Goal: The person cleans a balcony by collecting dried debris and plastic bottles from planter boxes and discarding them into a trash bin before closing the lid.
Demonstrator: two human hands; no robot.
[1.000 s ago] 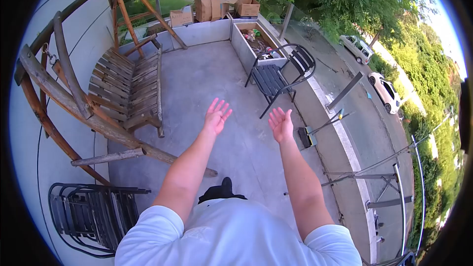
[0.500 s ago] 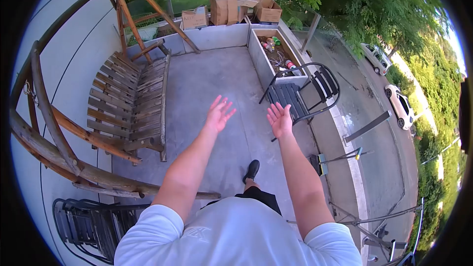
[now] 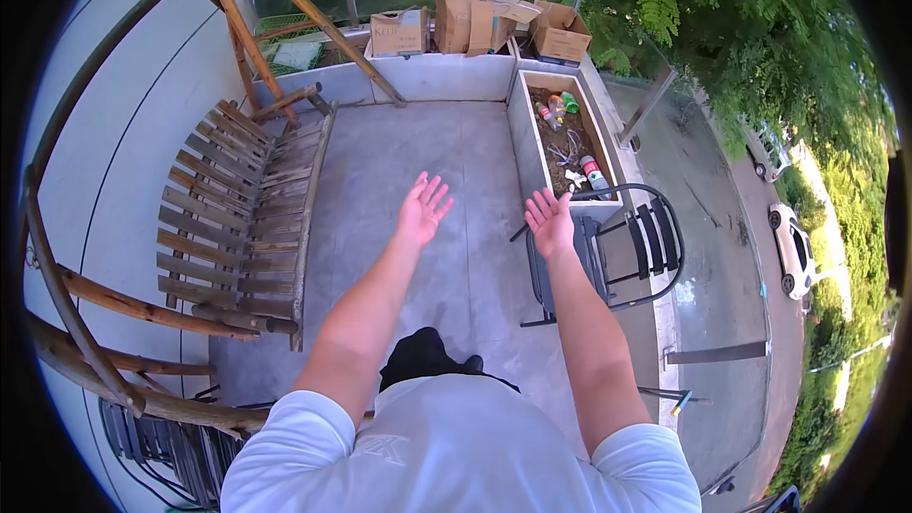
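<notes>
My left hand (image 3: 424, 210) is held out in front of me over the grey floor, palm up, fingers spread, nothing in it. To its right, my right hand (image 3: 551, 223) is also stretched out palm up with fingers apart and holds nothing. In the view, the right hand overlaps a black chair (image 3: 579, 261), but I cannot see it touch the chair. The planter box (image 3: 534, 147) beyond that hand holds soil, several bottles and some pale cord-like litter.
A wooden slatted swing bench (image 3: 242, 209) with a log frame stands on the left. Cardboard boxes (image 3: 456, 19) sit on the low wall at the back. Stacked dark chairs (image 3: 166, 451) are at lower left. A glass railing (image 3: 693, 190) runs along the right, with parked cars (image 3: 790, 252) beyond.
I have stepped forward, so the planter, boxes and chair appear closer and further right. Both hands keep nearly the same outstretched, open pose.
</notes>
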